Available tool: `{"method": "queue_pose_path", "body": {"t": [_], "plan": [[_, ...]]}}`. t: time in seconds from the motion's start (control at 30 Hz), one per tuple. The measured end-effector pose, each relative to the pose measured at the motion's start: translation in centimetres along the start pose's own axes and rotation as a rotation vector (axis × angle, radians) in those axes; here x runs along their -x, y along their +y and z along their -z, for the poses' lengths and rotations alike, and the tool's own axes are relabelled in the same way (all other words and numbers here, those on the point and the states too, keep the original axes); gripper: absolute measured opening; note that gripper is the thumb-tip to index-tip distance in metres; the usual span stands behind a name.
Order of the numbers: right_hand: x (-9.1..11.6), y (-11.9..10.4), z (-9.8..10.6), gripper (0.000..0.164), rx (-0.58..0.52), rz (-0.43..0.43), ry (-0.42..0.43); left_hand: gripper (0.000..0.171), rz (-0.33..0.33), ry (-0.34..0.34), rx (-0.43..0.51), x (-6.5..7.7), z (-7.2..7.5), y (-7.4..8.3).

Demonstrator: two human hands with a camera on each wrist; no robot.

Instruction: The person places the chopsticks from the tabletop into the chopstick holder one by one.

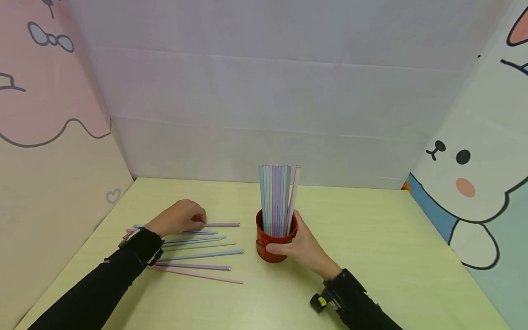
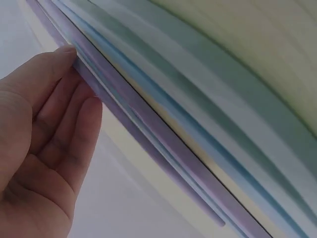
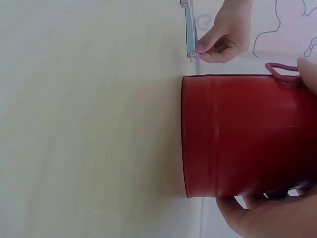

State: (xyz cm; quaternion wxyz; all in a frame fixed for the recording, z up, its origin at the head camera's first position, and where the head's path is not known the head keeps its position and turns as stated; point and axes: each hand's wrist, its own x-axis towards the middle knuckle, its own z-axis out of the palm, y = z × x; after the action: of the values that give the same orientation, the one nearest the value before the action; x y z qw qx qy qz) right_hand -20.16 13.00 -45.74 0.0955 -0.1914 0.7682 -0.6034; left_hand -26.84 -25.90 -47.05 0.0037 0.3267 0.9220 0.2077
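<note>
My left hand (image 1: 179, 217) is over the left part of the table, thumb and fingertips pinching a purple chopstick (image 1: 224, 224). That chopstick (image 2: 198, 201) lies at the edge of a loose row of others in the left wrist view. Below it are a blue chopstick (image 1: 222, 253), a second purple one (image 1: 206, 266) and a pink one (image 1: 214, 277). With my right hand (image 1: 307, 250) I grip a red cup (image 1: 272, 254) around its side. Pastel chopsticks (image 1: 275, 197) stand upright in the cup, and a pale pink one (image 1: 294, 192) leans right.
A pale yellow table (image 1: 371, 256) carries everything. A white wall (image 1: 264, 91) closes off its back. Side panels with cartoon drawings rise at left (image 1: 62, 183) and right (image 1: 486, 137).
</note>
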Motion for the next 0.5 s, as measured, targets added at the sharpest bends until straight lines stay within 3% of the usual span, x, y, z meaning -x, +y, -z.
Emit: {"method": "queue_pose_path", "body": {"t": [0.33,0.5], "plan": [[-0.1,0.1,0.4,0.095,0.031,0.017,-0.021,0.006,0.07,0.147,0.045,-1.2,2.7,0.9],[-0.1,0.1,0.4,0.096,0.036,0.02,-0.033,0.005,0.143,0.272,0.106,-1.5,3.9,2.1]]}}
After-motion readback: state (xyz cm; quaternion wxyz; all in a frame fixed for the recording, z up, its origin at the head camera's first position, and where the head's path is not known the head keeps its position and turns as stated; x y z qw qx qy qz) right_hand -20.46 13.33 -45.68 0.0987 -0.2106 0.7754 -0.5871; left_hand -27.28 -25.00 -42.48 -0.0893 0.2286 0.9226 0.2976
